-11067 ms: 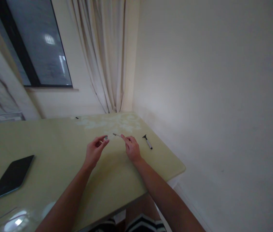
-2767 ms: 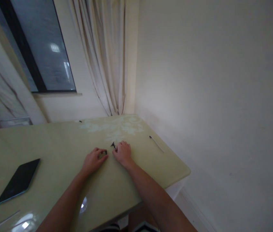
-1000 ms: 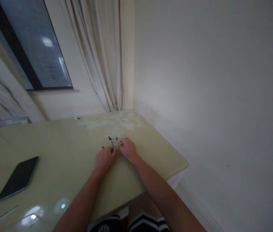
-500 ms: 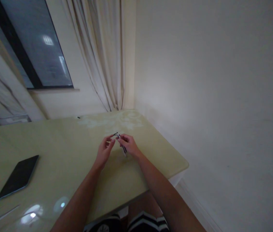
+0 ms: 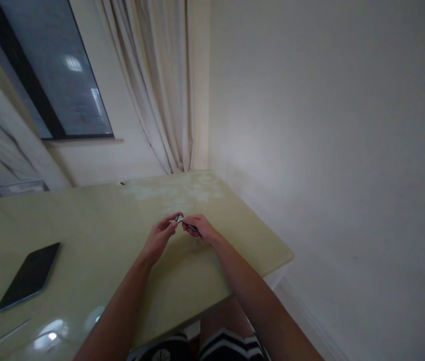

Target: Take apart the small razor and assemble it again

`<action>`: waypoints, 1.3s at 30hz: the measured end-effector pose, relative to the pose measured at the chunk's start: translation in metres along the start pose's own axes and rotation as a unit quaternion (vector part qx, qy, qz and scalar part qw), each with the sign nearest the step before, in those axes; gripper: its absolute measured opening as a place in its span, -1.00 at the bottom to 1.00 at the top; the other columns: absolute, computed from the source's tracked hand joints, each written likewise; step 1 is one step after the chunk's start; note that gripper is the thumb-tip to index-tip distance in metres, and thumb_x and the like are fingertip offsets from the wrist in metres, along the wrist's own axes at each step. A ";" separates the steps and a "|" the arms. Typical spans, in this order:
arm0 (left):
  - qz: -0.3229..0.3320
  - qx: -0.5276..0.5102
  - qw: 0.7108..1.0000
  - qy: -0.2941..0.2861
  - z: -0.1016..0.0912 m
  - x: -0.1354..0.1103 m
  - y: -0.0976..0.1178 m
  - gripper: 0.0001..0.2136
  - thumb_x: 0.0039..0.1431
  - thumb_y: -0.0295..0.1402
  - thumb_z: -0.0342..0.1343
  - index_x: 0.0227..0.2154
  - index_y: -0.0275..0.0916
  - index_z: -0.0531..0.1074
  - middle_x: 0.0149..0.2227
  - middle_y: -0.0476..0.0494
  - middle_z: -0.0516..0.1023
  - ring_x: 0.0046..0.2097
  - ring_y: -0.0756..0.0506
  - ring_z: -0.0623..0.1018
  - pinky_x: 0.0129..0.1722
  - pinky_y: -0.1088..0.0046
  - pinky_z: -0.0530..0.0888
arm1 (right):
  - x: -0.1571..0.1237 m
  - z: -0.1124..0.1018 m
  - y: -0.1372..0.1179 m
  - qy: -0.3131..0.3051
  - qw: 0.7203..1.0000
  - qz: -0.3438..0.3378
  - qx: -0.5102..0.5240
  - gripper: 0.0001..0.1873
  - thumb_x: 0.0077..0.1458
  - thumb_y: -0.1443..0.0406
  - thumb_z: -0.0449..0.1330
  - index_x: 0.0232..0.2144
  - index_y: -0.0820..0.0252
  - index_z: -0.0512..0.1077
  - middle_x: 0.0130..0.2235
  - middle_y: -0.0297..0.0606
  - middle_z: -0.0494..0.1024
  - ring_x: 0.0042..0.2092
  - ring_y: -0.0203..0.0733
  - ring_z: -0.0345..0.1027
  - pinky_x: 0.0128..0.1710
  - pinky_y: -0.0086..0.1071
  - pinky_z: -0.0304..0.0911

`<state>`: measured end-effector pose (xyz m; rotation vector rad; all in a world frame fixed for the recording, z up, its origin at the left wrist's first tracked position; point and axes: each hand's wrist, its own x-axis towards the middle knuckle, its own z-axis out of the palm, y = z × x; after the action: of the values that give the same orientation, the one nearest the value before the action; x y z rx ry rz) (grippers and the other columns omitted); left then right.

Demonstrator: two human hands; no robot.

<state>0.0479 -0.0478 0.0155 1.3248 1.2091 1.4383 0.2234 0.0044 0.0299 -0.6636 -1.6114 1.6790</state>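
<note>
Both my hands meet just above the pale green table (image 5: pixel 84 235), near its far right part. My right hand (image 5: pixel 201 229) is closed round the thin dark handle of a small razor-like tool (image 5: pixel 189 226), whose head end points left. My left hand (image 5: pixel 159 236) pinches that head end (image 5: pixel 179 218) with thumb and forefinger. The fingertips of the two hands nearly touch. What exactly sits between my left fingertips is too small to make out.
A dark tablet (image 5: pixel 28 276) lies flat at the left of the table. A tiny dark speck (image 5: pixel 122 183) sits near the far edge. A curtain (image 5: pixel 167 85) and a window (image 5: pixel 43 65) are behind; a bare wall runs along the right, close to the table's corner (image 5: pixel 287 256).
My hands have lifted off the table and come together. The tool lay under my fingers a second ago; now it is held up between both hands, slightly lower than half a second ago.
</note>
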 end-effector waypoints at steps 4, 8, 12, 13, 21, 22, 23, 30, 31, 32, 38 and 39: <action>0.013 -0.044 0.998 0.043 0.001 0.000 0.000 -0.36 0.04 0.10 0.31 0.10 -0.20 0.57 -0.27 -0.09 0.52 -0.36 0.01 0.36 -0.29 0.46 0.38 | 0.004 0.002 0.001 0.016 1.000 -0.011 0.018 -0.56 0.08 -0.05 0.21 -0.52 0.21 0.48 -0.67 -0.48 0.24 -0.64 -0.41 -0.04 -0.64 -0.47 -0.18; 0.036 0.030 0.994 0.094 -0.003 0.000 0.001 -0.36 0.06 0.10 0.28 0.12 -0.20 0.54 -0.19 -0.09 0.52 -0.37 0.03 0.36 -0.32 0.48 0.36 | 0.009 -0.022 -0.006 0.091 0.995 -0.027 -0.005 -0.51 0.13 -0.09 0.17 -0.40 0.23 0.55 -0.62 -0.48 0.27 -0.64 -0.41 -0.05 -0.62 -0.46 -0.17; 0.096 0.210 0.972 0.042 0.018 0.004 0.002 -0.48 0.10 0.05 0.26 0.02 -0.17 0.60 -0.21 -0.10 0.53 -0.39 -0.02 0.38 -0.34 0.43 0.40 | -0.002 -0.079 -0.008 0.216 0.958 -0.069 -0.176 -0.53 0.15 -0.04 0.16 -0.43 0.23 0.58 -0.62 -0.44 0.30 -0.58 -0.36 0.08 -0.53 -0.45 -0.04; 0.111 0.249 0.962 0.012 0.030 0.007 0.003 -0.52 0.13 0.04 0.25 -0.01 -0.17 0.61 -0.21 -0.12 0.54 -0.36 -0.05 0.42 -0.30 0.40 0.42 | -0.008 -0.094 -0.006 0.253 0.940 -0.078 -0.214 -0.56 0.14 -0.02 0.18 -0.45 0.23 0.58 -0.62 -0.42 0.33 -0.55 -0.34 0.13 -0.50 -0.44 0.00; 0.082 0.502 0.848 -0.146 0.154 0.050 0.009 -0.69 0.26 -0.18 0.23 0.00 -0.16 0.60 -0.06 -0.24 0.62 0.04 -0.22 0.55 0.04 0.29 0.39 | -0.028 -0.135 0.015 0.500 0.850 -0.078 -0.144 -0.42 0.22 -0.10 -0.01 -0.35 0.24 0.55 -0.55 -0.37 0.37 -0.48 -0.23 0.25 -0.48 -0.42 0.10; 0.069 0.508 0.847 -0.140 0.163 0.055 0.007 -0.68 0.28 -0.18 0.20 0.02 -0.16 0.59 -0.04 -0.26 0.61 0.05 -0.23 0.55 0.03 0.29 0.39 | -0.027 -0.134 0.016 0.505 0.848 -0.077 -0.140 -0.43 0.22 -0.10 0.00 -0.34 0.24 0.55 -0.54 -0.36 0.38 -0.47 -0.22 0.26 -0.48 -0.42 0.11; 0.059 0.512 0.847 -0.133 0.170 0.058 0.005 -0.66 0.28 -0.16 0.19 0.03 -0.18 0.58 -0.02 -0.28 0.61 0.05 -0.24 0.56 0.02 0.28 0.40 | -0.027 -0.133 0.016 0.509 0.846 -0.076 -0.140 -0.44 0.22 -0.09 0.01 -0.35 0.24 0.55 -0.53 -0.34 0.39 -0.46 -0.21 0.27 -0.47 -0.41 0.13; 0.084 0.504 0.850 -0.128 0.134 0.060 0.001 -0.38 0.21 -0.07 0.23 0.25 -0.30 0.38 0.00 -0.33 0.61 0.08 -0.27 0.54 0.11 0.27 0.36 | -0.027 -0.130 0.017 0.510 0.839 -0.088 -0.165 -0.54 0.24 -0.01 0.04 -0.39 0.20 0.54 -0.48 -0.28 0.43 -0.39 -0.16 0.32 -0.32 -0.32 0.24; 0.102 0.504 0.848 -0.126 0.114 0.058 0.001 -0.42 0.22 -0.07 0.22 0.23 -0.26 0.41 0.00 -0.30 0.61 0.08 -0.27 0.53 0.12 0.26 0.36 | -0.027 -0.129 0.016 0.508 0.841 -0.086 -0.164 -0.53 0.24 -0.01 0.04 -0.39 0.20 0.53 -0.48 -0.27 0.43 -0.39 -0.15 0.31 -0.33 -0.31 0.24; 0.111 0.508 0.845 -0.123 0.090 0.054 0.001 -0.46 0.23 -0.07 0.19 0.20 -0.22 0.45 0.02 -0.29 0.60 0.08 -0.26 0.53 0.12 0.26 0.37 | -0.027 -0.129 0.015 0.503 0.845 -0.082 -0.163 -0.53 0.25 -0.02 0.03 -0.39 0.19 0.53 -0.48 -0.27 0.43 -0.40 -0.16 0.30 -0.34 -0.31 0.23; -0.032 0.560 0.828 0.025 -0.069 0.029 -0.012 -0.35 0.09 0.06 0.20 0.20 -0.15 0.45 0.14 -0.31 0.54 0.12 -0.40 0.51 0.06 0.08 0.45 | -0.025 -0.105 0.010 0.468 0.849 -0.119 -0.216 -0.57 0.29 0.03 0.00 -0.33 0.18 0.51 -0.41 -0.27 0.49 -0.33 -0.16 0.33 -0.28 -0.35 0.23; -0.046 0.548 0.835 0.015 -0.085 0.026 -0.016 -0.33 0.06 0.07 0.21 0.20 -0.12 0.46 0.10 -0.29 0.56 0.09 -0.39 0.53 0.03 0.10 0.47 | -0.023 -0.097 0.008 0.461 0.846 -0.140 -0.230 -0.58 0.29 0.03 0.00 -0.32 0.18 0.50 -0.39 -0.27 0.50 -0.31 -0.17 0.34 -0.26 -0.36 0.23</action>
<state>-0.0401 -0.0298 0.0066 1.9004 2.2366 0.6094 0.3119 0.0476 0.0108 -1.1734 -1.2645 0.5471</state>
